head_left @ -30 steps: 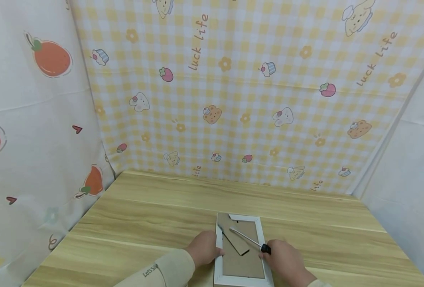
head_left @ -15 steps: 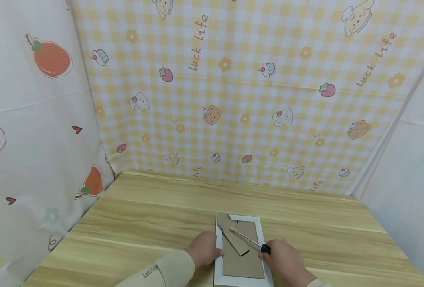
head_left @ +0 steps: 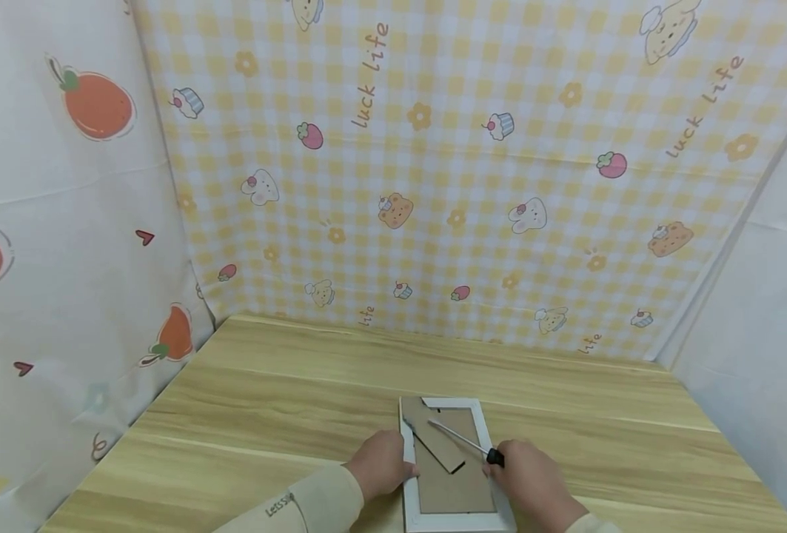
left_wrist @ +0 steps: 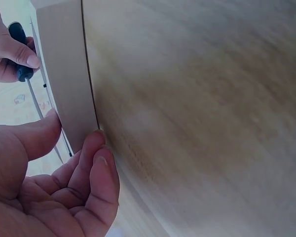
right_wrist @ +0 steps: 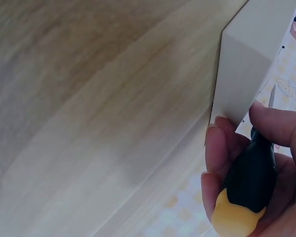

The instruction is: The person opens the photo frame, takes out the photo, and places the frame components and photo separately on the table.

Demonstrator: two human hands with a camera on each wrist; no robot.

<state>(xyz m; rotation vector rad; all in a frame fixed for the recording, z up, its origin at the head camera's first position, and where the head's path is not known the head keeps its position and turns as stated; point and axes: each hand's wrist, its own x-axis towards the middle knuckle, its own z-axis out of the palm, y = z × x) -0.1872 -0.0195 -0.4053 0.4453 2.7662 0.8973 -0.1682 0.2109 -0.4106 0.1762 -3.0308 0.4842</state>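
Note:
A white picture frame [head_left: 458, 523] lies back side up on the table, with a brown backing board [head_left: 456, 496] inside its border. Slanting across that board is a brown stand leg [head_left: 438, 444]. My left hand [head_left: 381, 463] grips the left edge, thumb on the top face and fingers against the side wall, as the left wrist view shows. In my right hand [head_left: 533, 474] is a screwdriver [right_wrist: 251, 173] with a black and yellow handle, its metal shaft pointing over the stand leg. Thumb and fingertips of that same hand also pinch the frame's right edge.
The wood-grain table [head_left: 286, 377] extends to both sides and behind the frame. A yellow checked cloth [head_left: 433, 178] hangs at the back, with a white printed cloth [head_left: 86, 244] on the left and another white cloth [head_left: 759, 311] on the right.
The picture frame has turned slightly, its near end shifting a little to the right. Both hands keep their hold, and the screwdriver stays over the stand leg. The head view has shifted slightly.

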